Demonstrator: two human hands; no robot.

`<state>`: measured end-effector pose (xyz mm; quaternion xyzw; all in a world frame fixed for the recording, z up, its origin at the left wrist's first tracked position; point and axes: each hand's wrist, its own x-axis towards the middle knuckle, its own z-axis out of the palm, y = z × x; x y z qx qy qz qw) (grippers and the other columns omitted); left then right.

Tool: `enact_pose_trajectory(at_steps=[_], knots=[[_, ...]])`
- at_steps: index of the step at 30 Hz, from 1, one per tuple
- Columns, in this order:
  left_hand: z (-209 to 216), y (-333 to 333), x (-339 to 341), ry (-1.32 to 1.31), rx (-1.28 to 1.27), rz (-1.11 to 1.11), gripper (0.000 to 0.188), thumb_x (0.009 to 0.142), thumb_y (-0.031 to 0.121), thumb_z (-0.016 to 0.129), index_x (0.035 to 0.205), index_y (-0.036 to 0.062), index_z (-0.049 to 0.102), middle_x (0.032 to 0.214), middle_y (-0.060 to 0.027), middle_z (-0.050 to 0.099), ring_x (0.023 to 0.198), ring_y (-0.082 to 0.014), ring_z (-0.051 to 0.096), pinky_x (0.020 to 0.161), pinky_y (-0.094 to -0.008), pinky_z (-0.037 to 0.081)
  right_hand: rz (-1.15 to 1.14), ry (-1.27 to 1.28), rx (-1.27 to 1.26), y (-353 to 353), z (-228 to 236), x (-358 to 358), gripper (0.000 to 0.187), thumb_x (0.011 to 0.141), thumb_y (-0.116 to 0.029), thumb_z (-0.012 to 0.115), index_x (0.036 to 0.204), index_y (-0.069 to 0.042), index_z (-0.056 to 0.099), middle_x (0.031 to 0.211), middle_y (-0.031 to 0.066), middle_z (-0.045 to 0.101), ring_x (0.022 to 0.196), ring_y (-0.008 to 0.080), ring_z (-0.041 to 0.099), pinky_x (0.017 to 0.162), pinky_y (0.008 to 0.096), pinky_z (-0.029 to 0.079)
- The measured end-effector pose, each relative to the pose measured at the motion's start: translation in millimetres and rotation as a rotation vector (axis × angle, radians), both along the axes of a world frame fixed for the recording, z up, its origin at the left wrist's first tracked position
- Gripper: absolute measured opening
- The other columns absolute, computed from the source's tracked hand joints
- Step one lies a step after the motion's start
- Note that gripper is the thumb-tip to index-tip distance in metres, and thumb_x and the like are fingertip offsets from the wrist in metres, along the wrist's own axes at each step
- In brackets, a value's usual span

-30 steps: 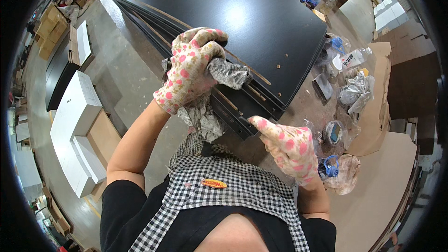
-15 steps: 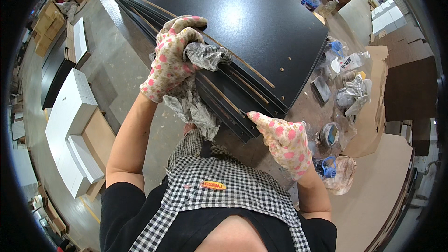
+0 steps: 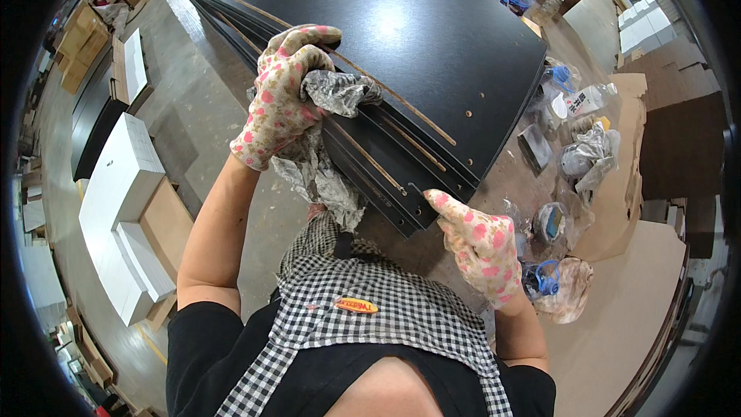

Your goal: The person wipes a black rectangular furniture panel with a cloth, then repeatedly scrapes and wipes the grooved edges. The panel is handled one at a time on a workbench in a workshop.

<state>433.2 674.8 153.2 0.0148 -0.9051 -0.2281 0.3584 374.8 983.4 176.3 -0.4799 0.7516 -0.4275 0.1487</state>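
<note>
My left hand, in a white glove with pink flowers, is closed on a crumpled grey rag at the edge of a stack of black panels. Part of the rag hangs below the hand, beside the stack. Narrow grooves and small round holes mark the panels, whose layers are staggered on the near side. Just off the stack's near right corner is my right hand, gloved alike, forefinger forward and other fingers curled. A thin dark thing shows at its fingertip; what the fingers hold is too small to make out.
Right of the stack lie a clear bottle, crumpled plastic, a roll of tape and a blue-capped container. Brown cardboard is beyond them. White panels rest on the left over the concrete floor.
My right hand has drawn back slightly to the right and toward me, away from the groove end near the panel corner. My left hand keeps its place with the rag.
</note>
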Motion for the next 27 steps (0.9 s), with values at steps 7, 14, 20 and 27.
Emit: enact_pose_trajectory(at_steps=[7,14,20,27], knots=[[-3,-1,0,-0.004,-0.015,0.002,0.037,0.065,0.032,0.079,0.088,0.0106,0.061,0.125,-0.0047,0.057,0.121,-0.0274,0.046,0.103,-0.0423,0.031,0.124,0.380,0.132,-5,7,11,0.053,0.077,0.001,0.064,0.129,-0.001,0.054,0.073,0.0075,0.060,0.062,0.0220,0.061,0.055,0.0305,0.047],[-3,-1,-1,-0.009,-0.006,-0.003,0.041,0.068,0.043,0.075,0.087,0.0095,0.060,0.125,-0.0053,0.057,0.121,-0.0287,0.045,0.103,-0.0425,0.031,0.274,0.510,0.347,-9,22,24,0.057,0.075,-0.009,0.056,0.128,0.012,0.047,0.086,0.0089,0.056,0.073,0.0228,0.057,0.064,0.0349,0.047],[-8,-3,0,0.013,-0.030,0.009,0.042,0.068,0.044,0.075,0.086,0.0088,0.060,0.123,-0.0063,0.058,0.118,-0.0296,0.048,0.101,-0.0428,0.033,0.270,0.950,0.416,-11,21,28,0.053,0.076,-0.009,0.057,0.123,0.013,0.051,0.063,0.0007,0.047,0.051,0.0105,0.050,0.043,0.0253,0.041],[-6,-5,-2,0.037,-0.048,-0.011,0.042,0.068,0.044,0.075,0.087,0.0091,0.060,0.122,-0.0069,0.058,0.118,-0.0301,0.048,0.101,-0.0432,0.034,0.204,0.819,0.245,2,4,20,0.051,0.073,-0.004,0.060,0.123,0.009,0.055,0.060,0.0015,0.048,0.048,0.0122,0.051,0.042,0.0270,0.042]])
